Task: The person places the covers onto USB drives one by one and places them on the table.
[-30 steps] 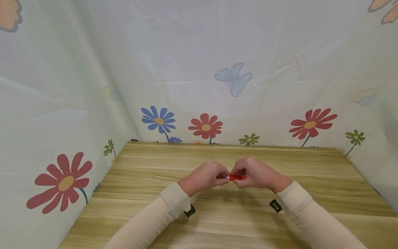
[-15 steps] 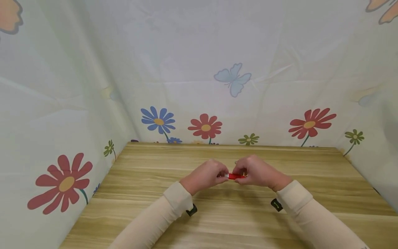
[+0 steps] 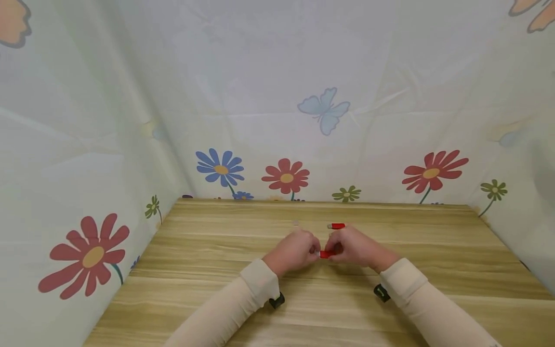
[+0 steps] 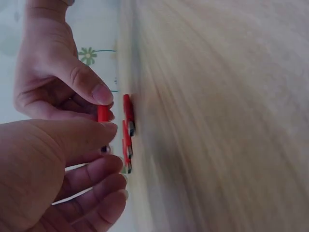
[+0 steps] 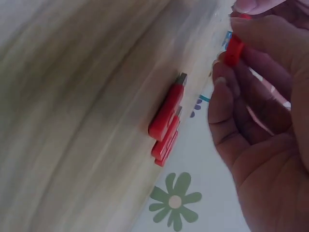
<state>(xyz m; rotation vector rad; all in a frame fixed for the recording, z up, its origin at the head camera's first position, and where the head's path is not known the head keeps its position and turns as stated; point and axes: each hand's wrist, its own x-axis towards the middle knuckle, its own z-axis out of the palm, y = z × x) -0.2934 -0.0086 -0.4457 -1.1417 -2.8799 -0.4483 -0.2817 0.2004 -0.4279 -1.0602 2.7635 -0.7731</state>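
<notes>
A red USB flash drive (image 3: 325,254) is held just above the table, between the fingertips of both hands. My left hand (image 3: 293,250) pinches its pale left end; my right hand (image 3: 358,247) pinches the red body. That body (image 5: 234,49) also shows between the right fingers in the right wrist view. On the table beyond the right hand lies another red flash drive (image 3: 336,226) with its metal plug pointing left. The left wrist view has three red drives (image 4: 128,110) in a row there. The held drive's plug is mostly covered by the left fingers.
A wood-grain table (image 3: 208,231) spreads under the hands. A small pale object (image 3: 296,223), too small to identify, lies beyond the left hand. A white flower-print curtain (image 3: 368,144) stands along the table's back and sides.
Both hands have come slightly nearer the body and lower with the held drive. The left forearm has shifted right. Beyond the right hand, a drive on the table has come into sight.
</notes>
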